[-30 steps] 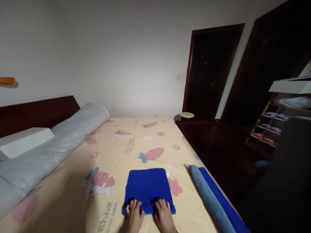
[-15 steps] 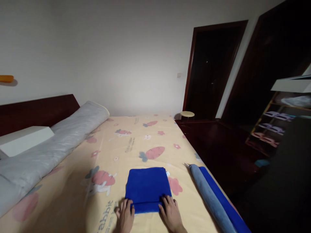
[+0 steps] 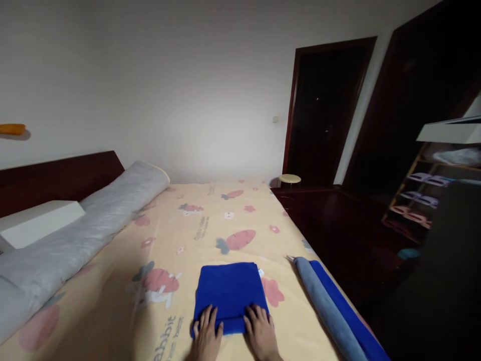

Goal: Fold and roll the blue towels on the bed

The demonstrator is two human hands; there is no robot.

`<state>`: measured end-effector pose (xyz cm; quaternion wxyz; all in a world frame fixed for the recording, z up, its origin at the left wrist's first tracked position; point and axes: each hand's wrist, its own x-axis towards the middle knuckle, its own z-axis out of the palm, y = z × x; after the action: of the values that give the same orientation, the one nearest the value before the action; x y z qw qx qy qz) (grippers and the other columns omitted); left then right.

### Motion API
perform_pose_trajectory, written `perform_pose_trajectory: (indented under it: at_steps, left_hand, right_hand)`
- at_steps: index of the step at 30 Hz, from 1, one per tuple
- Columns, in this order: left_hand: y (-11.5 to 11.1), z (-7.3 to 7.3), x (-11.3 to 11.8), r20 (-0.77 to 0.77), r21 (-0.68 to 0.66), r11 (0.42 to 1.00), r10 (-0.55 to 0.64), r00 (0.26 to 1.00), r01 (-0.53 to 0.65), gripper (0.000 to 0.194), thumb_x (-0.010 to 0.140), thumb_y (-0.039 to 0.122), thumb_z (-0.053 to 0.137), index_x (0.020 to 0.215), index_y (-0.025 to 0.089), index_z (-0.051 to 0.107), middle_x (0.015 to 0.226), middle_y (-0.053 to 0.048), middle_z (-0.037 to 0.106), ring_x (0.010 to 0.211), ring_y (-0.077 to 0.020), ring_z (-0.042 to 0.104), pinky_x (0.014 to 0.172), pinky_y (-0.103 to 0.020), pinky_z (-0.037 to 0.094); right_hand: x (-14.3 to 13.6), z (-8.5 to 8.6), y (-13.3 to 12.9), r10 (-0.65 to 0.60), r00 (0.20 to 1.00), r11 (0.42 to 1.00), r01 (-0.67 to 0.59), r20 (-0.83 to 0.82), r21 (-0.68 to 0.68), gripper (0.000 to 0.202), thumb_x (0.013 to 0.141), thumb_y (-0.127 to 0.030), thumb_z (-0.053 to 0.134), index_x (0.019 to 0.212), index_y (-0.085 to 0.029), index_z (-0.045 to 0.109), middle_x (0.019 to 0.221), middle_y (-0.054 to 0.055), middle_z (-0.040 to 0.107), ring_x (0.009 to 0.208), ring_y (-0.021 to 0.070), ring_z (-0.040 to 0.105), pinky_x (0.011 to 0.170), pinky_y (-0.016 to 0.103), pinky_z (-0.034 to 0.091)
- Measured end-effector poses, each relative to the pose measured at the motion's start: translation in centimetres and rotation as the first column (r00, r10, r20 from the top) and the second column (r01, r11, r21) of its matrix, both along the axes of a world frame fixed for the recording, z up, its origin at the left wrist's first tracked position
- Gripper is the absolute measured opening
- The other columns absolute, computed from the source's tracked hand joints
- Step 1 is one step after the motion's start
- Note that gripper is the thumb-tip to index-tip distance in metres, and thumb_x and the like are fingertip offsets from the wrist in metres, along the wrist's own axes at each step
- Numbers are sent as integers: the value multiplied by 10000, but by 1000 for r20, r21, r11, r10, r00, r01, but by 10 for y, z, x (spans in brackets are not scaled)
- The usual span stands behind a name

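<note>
Cream bed (image 3: 203, 250) fills the lower view. Between eight and nine o'clock lies a grey roll (image 3: 120, 203); between four and five, a slate roll (image 3: 326, 308). Folded blue cloth (image 3: 231, 288) lies at six, left hand (image 3: 208, 338) on its seven-o'clock corner, right hand (image 3: 262, 336) on its five, fingers loosely spread, unclenched.

Dark door (image 3: 317, 125) beside pale wall (image 3: 210, 100)

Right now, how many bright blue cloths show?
2: a folded cloth under left hand and right hand; a strip beside the grey-blue roll at right. Others may be hidden.
</note>
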<state>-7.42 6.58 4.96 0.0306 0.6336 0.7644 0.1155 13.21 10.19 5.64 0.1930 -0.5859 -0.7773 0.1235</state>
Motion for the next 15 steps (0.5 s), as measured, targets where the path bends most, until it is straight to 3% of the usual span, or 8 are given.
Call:
perform_pose_trajectory:
  at_steps: [4,8,11,15]
  left_hand:
    - [-4,-3,-10,-42,67,998,-7,999,10,455,894,340,440,1326,274,567,1457,-57,524,1340,-241,460,1090,-431,357]
    - [9,-3,14,47,74,990,-125,991,121,475,842,136,375,1202,274,653,1338,-31,628,1277,-192,520,1088,-359,378]
    - [22,-4,24,114,60,987,-155,981,149,458,849,147,358,1171,255,665,1326,-45,635,1269,-201,526,1073,-370,401]
    - [25,-7,7,100,20,998,-64,993,62,460,914,274,348,1310,227,576,1463,-68,516,1357,-219,445,1102,-412,380]
  right_hand:
    - [6,0,0,-62,997,997,64,-37,46,393,982,-403,350,1247,-283,615,1338,86,584,1264,291,478,1056,489,327]
    - [-24,15,-4,145,983,989,-147,-109,-13,407,996,-355,299,1258,-293,605,1334,56,594,1216,225,523,1060,412,339]
    - [-36,17,1,213,972,970,-223,-102,-94,398,985,-359,322,1250,-299,612,1362,47,584,1232,233,523,1068,429,336]
    - [-13,5,18,23,1000,996,-24,-17,-82,457,985,-417,308,1319,-254,574,1456,88,497,1335,285,438,1097,492,305]
